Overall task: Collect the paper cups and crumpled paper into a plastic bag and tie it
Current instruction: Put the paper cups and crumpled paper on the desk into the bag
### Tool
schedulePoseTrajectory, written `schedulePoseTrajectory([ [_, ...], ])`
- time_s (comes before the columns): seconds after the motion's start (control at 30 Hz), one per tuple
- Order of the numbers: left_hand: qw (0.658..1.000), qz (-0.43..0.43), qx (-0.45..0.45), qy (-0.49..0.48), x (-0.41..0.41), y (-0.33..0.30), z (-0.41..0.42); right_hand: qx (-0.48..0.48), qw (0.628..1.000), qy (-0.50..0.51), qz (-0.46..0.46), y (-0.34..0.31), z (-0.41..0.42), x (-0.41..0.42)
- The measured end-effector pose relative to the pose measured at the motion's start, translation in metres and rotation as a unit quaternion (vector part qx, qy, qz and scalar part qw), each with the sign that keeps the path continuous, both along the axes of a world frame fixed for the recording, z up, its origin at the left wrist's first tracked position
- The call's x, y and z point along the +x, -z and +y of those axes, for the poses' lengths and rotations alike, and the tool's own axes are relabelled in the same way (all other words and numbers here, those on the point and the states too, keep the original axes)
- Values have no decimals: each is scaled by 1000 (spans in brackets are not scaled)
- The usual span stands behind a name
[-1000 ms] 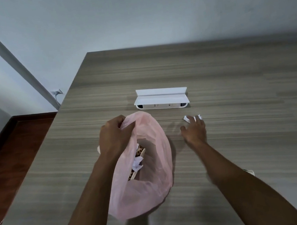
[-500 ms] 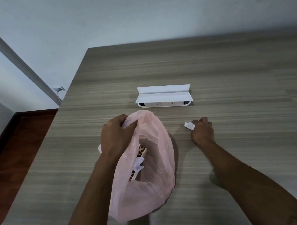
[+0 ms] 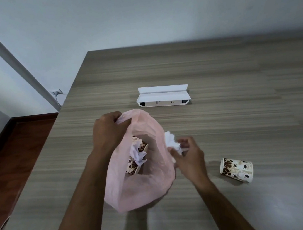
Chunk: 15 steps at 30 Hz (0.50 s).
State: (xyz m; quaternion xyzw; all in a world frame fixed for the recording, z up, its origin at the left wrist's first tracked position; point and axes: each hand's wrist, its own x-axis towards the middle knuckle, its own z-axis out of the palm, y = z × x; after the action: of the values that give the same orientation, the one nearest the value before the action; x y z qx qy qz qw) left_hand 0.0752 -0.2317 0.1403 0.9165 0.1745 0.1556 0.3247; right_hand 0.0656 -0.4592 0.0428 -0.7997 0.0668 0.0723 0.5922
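Observation:
A pink plastic bag [image 3: 150, 186] stands open on the wooden table [image 3: 223, 126]. My left hand [image 3: 109, 132] grips its rim at the upper left and holds the mouth wide. Inside lie a coffee-bean-patterned paper cup [image 3: 133, 165] and a wad of crumpled paper [image 3: 136, 152]. My right hand [image 3: 188, 156] pinches another white crumpled paper [image 3: 171, 141] right at the bag's right rim. A second patterned paper cup [image 3: 236, 169] lies on its side on the table, to the right of my right hand.
A white open box-like device [image 3: 164, 98] sits on the table beyond the bag. The table's left edge drops to a dark red floor [image 3: 11, 157]. A wall socket with a plug [image 3: 55, 92] is on the left wall.
My right hand closed on the crumpled paper on the table and carried it left and nearer, to the bag's rim. My left hand kept holding the bag. The lying cup came into view.

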Motion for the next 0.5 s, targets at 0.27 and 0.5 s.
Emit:
schedulePoseTrajectory([
  [0.27,1000,-6,27,-8,-40,-16,13,-18,994,-99,44,-10,98,-36],
  [0.5,1000,-27,0,-2,-50,-17,19,-34,974,-222,-38,-22,122,-45],
])
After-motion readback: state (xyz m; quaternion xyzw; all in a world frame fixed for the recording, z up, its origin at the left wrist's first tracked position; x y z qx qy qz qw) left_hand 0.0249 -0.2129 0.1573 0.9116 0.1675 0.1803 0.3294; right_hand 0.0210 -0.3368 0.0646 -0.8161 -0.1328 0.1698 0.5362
